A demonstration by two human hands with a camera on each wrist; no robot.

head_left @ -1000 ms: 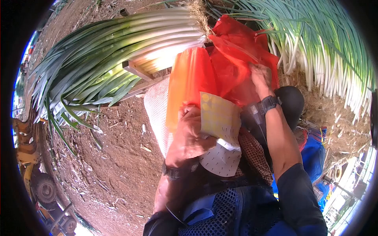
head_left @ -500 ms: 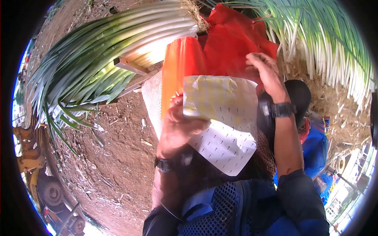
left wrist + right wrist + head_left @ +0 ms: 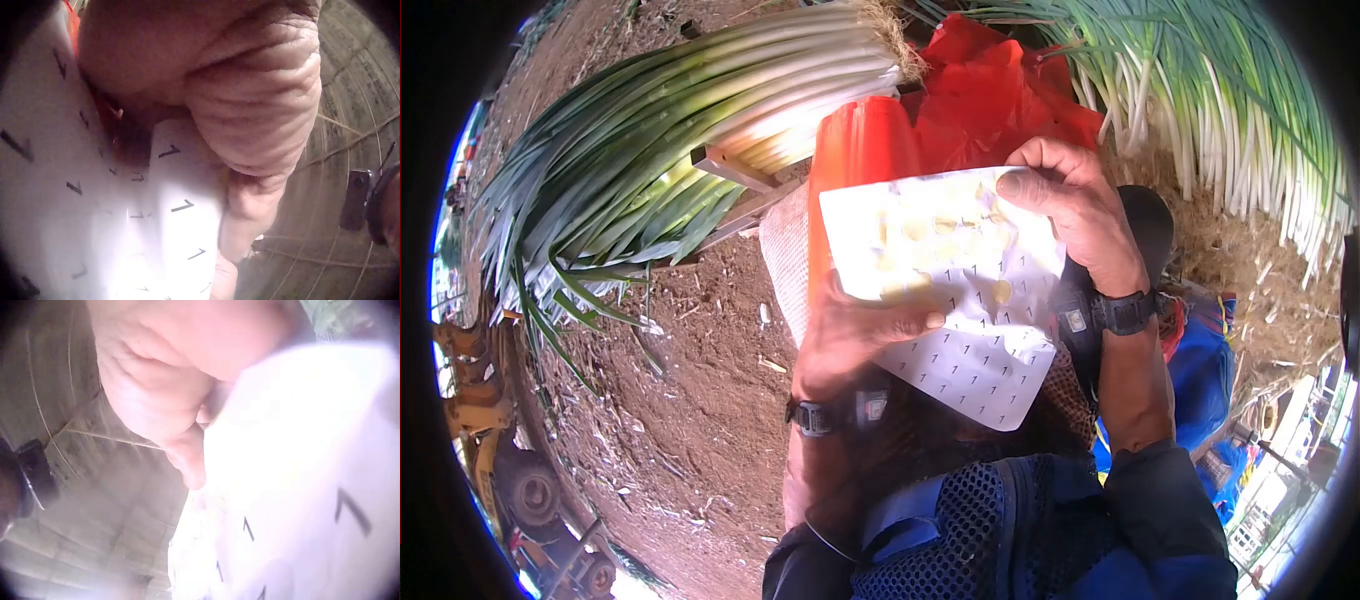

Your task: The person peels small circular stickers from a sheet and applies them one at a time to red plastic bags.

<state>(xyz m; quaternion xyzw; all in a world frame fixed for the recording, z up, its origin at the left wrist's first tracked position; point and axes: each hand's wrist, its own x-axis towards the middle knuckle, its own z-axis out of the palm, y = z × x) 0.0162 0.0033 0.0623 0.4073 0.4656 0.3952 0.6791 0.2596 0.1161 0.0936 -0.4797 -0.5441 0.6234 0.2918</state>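
A white sheet (image 3: 990, 340) printed with rows of "1" marks and yellowish round spots is held over the lap. The left hand (image 3: 855, 325) grips its left side, thumb on top. At its upper right corner the right hand (image 3: 1085, 205) pinches it between thumb and fingers. Beneath the sheet's upper left part, an orange-red plastic bundle (image 3: 865, 140) shows. In the left wrist view the left hand (image 3: 250, 94) lies against the printed sheet (image 3: 181, 206); in the right wrist view the right hand (image 3: 162, 375) holds the brightly lit sheet (image 3: 300, 456).
Red netting (image 3: 990, 100) lies beyond the sheet. Long leeks (image 3: 700, 100) rest on a wooden frame (image 3: 735, 168) at upper left, and more green-topped stalks (image 3: 1190, 120) stand at upper right. A blue bag (image 3: 1205, 385) lies at right, machinery (image 3: 475, 400) at far left.
The right hand has moved from the red netting to the sheet's upper right corner and now pinches it. The sheet has unfolded and spread out, its top edge shifting left.
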